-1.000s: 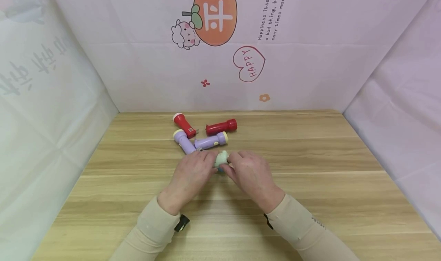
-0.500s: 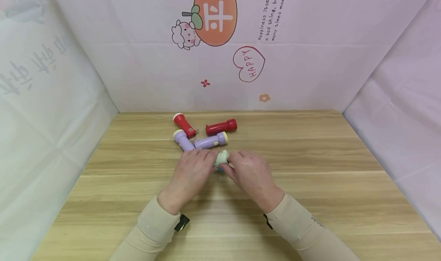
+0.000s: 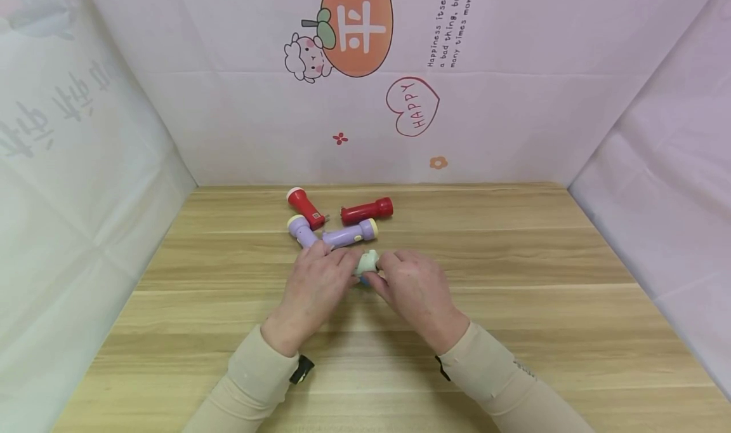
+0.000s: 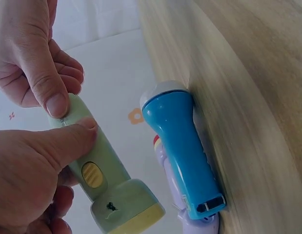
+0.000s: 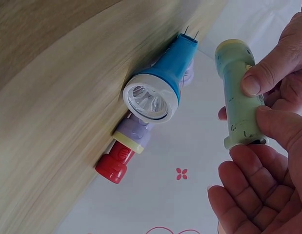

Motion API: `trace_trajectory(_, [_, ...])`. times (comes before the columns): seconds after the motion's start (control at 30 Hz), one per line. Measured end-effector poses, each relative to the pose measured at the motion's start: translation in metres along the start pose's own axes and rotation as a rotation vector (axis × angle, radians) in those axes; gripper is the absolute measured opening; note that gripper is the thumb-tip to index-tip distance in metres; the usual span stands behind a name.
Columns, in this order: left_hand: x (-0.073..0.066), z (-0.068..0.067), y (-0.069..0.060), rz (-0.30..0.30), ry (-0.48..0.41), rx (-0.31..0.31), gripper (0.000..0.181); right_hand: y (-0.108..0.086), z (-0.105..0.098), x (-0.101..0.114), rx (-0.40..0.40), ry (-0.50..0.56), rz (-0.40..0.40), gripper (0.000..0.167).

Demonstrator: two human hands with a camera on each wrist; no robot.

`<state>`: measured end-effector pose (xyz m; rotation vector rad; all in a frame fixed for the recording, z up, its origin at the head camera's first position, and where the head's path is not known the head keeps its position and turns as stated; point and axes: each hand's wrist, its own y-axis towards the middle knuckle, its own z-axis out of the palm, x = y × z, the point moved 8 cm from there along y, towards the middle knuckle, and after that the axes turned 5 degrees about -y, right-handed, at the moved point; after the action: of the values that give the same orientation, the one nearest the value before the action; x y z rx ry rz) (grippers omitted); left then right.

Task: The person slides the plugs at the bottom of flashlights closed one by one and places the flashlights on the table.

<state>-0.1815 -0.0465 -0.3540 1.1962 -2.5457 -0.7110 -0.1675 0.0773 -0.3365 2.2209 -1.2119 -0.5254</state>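
My left hand [image 3: 314, 287] grips a pale green flashlight [image 4: 109, 163] around its body, the thumb lying just above the yellow switch in the left wrist view. The thumb and fingers of my right hand [image 3: 419, 293] pinch the tail end of this flashlight [image 3: 367, 263]. Its yellow-rimmed head points away from the right hand, as the right wrist view of the flashlight [image 5: 238, 92] shows. Below the hands a blue flashlight [image 4: 177, 146] with a white rim lies on the table; two metal prongs stick out of its tail in the right wrist view.
Beyond the hands lie two purple flashlights [image 3: 349, 235] with yellow rims. Farther back are a red flashlight [image 3: 305, 207] with a white rim and an all-red one [image 3: 367, 211]. White printed cloth [image 3: 502, 128] rises behind the wooden table [image 3: 514, 249] and at both sides.
The left hand's fingers have shifted slightly up and left, covering more of the left purple flashlight. Both hands keep hold of the green flashlight, which has barely moved.
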Motion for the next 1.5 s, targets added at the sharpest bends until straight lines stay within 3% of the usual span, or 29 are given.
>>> trace_trajectory(0.23, [0.0, 0.002, 0.001, 0.01, -0.01, 0.003, 0.053, 0.0, 0.001, 0.0, 0.003, -0.007, 0.006, 0.031])
trace_trajectory(0.6, [0.0, 0.006, -0.004, -0.063, -0.014, 0.067, 0.053, -0.001, 0.002, 0.002, -0.005, -0.032, 0.013, 0.033])
trace_trajectory(0.8, [0.003, 0.01, -0.003, -0.097, -0.103, 0.101, 0.054, -0.001, 0.003, 0.002, -0.004, -0.031, 0.019, 0.034])
trace_trajectory(1.07, [0.006, 0.01, -0.003, -0.126, -0.228, 0.081, 0.051, 0.0, 0.002, 0.003, -0.026, -0.035, 0.025, 0.034])
trace_trajectory(1.5, [0.013, 0.014, -0.003, -0.204, -0.397, 0.112, 0.045, -0.001, 0.002, 0.006, -0.051, -0.036, 0.015, 0.033])
